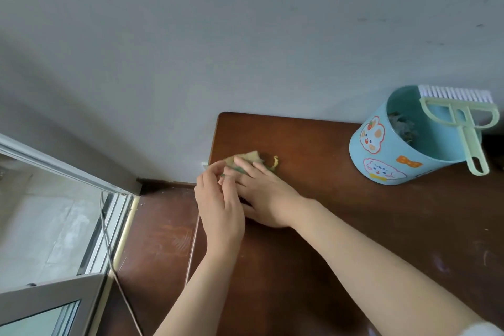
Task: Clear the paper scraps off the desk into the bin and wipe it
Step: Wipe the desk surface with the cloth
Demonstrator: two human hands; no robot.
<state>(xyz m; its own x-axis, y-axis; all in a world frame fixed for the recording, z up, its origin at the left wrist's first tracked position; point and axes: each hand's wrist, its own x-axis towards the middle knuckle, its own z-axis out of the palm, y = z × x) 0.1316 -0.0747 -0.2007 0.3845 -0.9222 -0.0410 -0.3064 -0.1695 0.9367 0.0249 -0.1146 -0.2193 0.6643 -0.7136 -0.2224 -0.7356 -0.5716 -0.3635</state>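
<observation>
Fingers (259,168) of R hand (264,194) flat on cloth (249,157), L hand (218,204) pinching edge.

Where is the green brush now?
In the head view, the green brush lies across the rim of the blue bin, at the far right of the desk.
</observation>
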